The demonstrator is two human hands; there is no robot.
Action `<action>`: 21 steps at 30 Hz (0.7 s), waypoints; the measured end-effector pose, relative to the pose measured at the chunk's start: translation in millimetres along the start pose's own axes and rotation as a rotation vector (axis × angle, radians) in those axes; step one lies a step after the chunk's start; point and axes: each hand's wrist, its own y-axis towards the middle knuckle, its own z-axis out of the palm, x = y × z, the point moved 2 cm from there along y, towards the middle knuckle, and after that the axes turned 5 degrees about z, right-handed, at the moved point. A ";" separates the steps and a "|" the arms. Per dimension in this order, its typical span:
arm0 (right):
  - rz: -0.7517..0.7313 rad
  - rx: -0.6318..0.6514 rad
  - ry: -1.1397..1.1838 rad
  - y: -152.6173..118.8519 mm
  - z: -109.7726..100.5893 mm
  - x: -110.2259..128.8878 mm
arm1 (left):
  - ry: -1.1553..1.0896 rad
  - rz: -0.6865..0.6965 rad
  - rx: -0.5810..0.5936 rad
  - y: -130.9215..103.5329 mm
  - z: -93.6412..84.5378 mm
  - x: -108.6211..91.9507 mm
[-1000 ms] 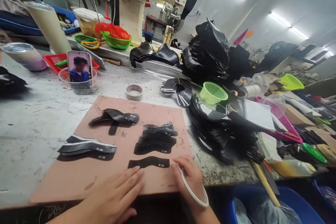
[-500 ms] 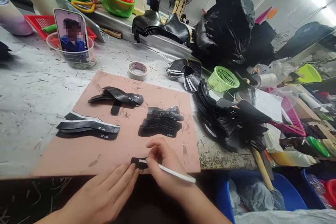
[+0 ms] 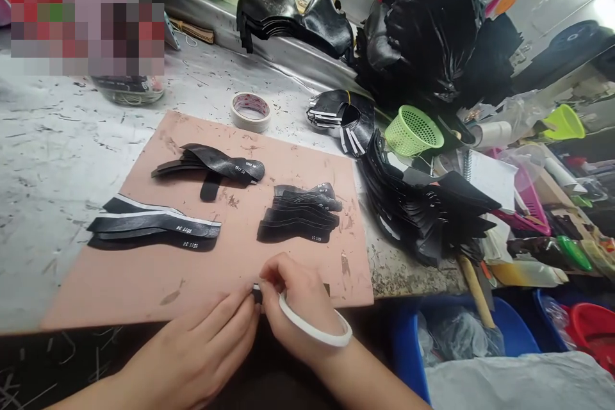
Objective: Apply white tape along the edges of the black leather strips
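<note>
At the front edge of the pink board [image 3: 216, 288], a black leather strip [image 3: 257, 295] shows only in the gap between my hands. My left hand [image 3: 202, 336] presses its fingertips, held close together, on the strip from the left. My right hand [image 3: 298, 298] pinches one end of a narrow white tape [image 3: 314, 331] at the strip; the rest of the tape curves over the hand toward the wrist. Behind my hands lie stacks of black leather strips with white markings: one at right [image 3: 300, 224], one at left [image 3: 158, 225] with white edging, one farther back [image 3: 211, 163].
A masking tape roll [image 3: 250, 111] sits behind the board. Bundled black pieces [image 3: 343, 116], a green basket [image 3: 414, 131] and a large black stack [image 3: 413, 205] stand at right. Blue bins [image 3: 523, 327] are below the table edge. Part of the upper left is pixelated.
My right fingers have moved slightly left, closer to my left fingertips. The white tape, nearly straight before, now bows in a curve over my right hand. The camera view has shifted.
</note>
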 end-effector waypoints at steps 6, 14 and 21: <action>-0.038 -0.071 -0.177 -8.7 -19.1 -9.5 | 0.025 0.032 0.020 7.6 -0.5 2.9; -0.110 -0.116 -0.321 -8.1 -15.5 -14.0 | 0.061 0.109 0.120 14.4 -1.7 7.1; -0.033 -0.116 -0.288 -8.4 -25.3 -18.3 | 0.080 0.184 0.092 30.3 8.3 4.7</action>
